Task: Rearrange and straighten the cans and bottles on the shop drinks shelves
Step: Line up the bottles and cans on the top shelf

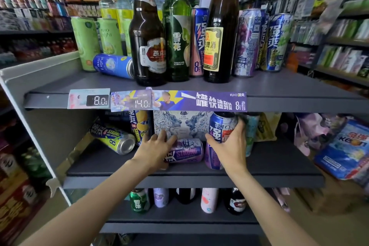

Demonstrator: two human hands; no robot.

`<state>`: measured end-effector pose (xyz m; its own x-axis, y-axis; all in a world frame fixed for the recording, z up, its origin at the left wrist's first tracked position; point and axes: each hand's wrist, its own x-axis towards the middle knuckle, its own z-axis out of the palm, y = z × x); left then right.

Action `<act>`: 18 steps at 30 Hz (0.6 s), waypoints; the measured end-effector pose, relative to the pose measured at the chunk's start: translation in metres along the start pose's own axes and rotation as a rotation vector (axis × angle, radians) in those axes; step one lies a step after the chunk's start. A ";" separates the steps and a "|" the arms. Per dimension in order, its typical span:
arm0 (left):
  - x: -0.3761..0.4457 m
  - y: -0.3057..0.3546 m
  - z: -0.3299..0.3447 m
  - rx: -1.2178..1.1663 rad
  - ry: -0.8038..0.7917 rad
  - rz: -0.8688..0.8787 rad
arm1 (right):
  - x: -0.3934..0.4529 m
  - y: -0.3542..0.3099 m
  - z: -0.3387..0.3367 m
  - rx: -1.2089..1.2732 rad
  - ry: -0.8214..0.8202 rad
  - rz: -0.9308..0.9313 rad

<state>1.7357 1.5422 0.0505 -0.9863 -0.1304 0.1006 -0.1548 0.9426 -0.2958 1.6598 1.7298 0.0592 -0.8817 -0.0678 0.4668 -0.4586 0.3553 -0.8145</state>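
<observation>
Reaching into the middle shelf (pixel 179 170) at the centre of the frame, both hands are at work among the cans. The right hand (pixel 229 146) has its fingers and thumb wrapped round a blue can (pixel 220 126), holding it upright and, it seems, just above a purple can (pixel 212 158) standing below it. The left hand (pixel 157 150) lies with relaxed, fairly straight fingers on the end of a purple can lying on its side (pixel 185 151), touching it without a clear grip; the white lion-print box (pixel 179 124) stands just behind.

Further left on the same shelf a yellow can (pixel 113 140) also lies tipped over, and at the upper left of the frame a blue can on the top shelf (pixel 113 66) lies on its side against the brown beer bottle (pixel 148 42).

Risks, as I judge them: the lying purple can is round and only touched, so a nudge could roll it toward the shelf's front edge and off. Setting the blue can down on or against the standing purple one could topple either. On the top shelf the tall glass bottles stand near the front edge; jolting the shelving could bring one down.
</observation>
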 end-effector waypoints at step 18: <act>-0.069 -0.010 -0.136 0.275 0.916 0.599 | -0.026 -0.096 -0.156 0.163 0.206 -0.280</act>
<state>1.8130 1.5832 0.1763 -0.5100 0.7016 0.4977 0.2108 0.6629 -0.7184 1.7441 1.8432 0.1794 -0.6865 0.0537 0.7251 -0.7048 0.1959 -0.6818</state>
